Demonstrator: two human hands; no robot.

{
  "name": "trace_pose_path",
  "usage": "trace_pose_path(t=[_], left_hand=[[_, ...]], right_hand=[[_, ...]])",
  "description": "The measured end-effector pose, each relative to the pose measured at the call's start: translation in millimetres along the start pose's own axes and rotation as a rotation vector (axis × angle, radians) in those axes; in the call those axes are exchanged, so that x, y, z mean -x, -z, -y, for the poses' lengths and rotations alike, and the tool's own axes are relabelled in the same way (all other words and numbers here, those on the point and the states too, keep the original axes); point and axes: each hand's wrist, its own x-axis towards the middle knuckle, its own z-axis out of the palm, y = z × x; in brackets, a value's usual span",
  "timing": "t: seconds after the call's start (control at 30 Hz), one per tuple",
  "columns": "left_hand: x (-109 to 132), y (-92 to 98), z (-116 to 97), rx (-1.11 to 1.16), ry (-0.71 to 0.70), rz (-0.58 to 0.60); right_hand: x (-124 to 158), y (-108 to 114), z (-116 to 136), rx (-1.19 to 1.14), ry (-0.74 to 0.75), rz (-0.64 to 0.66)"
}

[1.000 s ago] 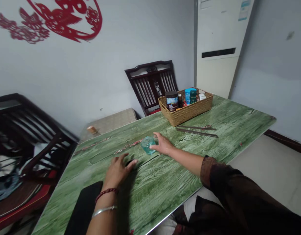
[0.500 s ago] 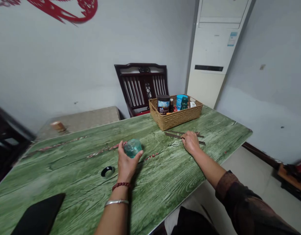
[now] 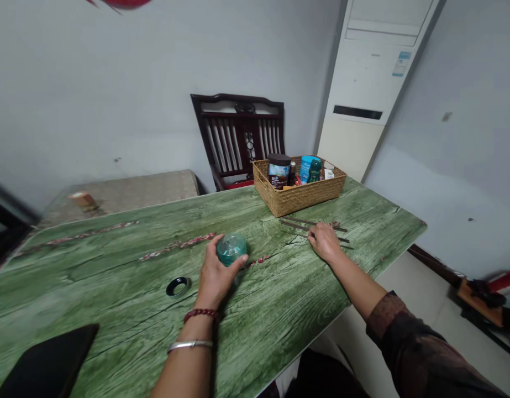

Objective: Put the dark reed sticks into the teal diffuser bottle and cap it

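My left hand [image 3: 215, 272] is wrapped round the side of a clear teal cup [image 3: 232, 247], thumb on the near right and fingers on the left. Its lower part is partly covered by that hand. Farther right, my right hand [image 3: 324, 241] has its fingers curled down on thin dark-brown chopsticks [image 3: 294, 225], which lie spread on the green table [image 3: 275, 309]. The fingertips pinch at one stick, though the exact contact is hidden. To the left of my left wrist lies a black ring-shaped piece [image 3: 178, 286].
Behind the chopsticks stands a woven basket [image 3: 308, 199] holding a brown-lidded jar [image 3: 278, 170], a blue container [image 3: 308, 166] and a green bottle [image 3: 315, 171]. A black flat object [image 3: 47, 362] lies at the near left. A dark wooden chair [image 3: 244, 141] stands behind the table.
The view has tilted down slightly. The cup in my left hand has shifted a little to the right. My right hand stays at the chopsticks.
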Motion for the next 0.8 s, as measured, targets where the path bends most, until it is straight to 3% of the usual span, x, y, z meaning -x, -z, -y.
trace_pose_path(t=[0.2,0.33,0.4,0.53,0.63,0.8], left_hand=[[2.7,-0.7,-0.3,0.017,-0.067,0.053],[3.8,-1.0,-3.6,0.015,-0.070,0.087],[4.7,-0.2,-6.3,0.018,-0.040,0.106],[6.6,1.6,-10.8,0.021,-0.034,0.109],[7.5,1.4,-11.7,0.023,-0.033,0.108],[7.5,-1.3,-8.6,0.035,-0.042,0.095]], right_hand=[[5.8,8.1,9.4,0.007,0.116,0.060],[4.2,22.9,23.0,-0.085,0.188,-0.015],[-0.8,37.7,34.3,-0.270,0.213,-0.118],[-16.0,78.4,70.6,-0.854,0.242,-0.343],[-27.5,105.9,105.8,-1.266,0.282,-0.425],[-43.8,119.3,156.0,-1.525,0.333,-0.488]])
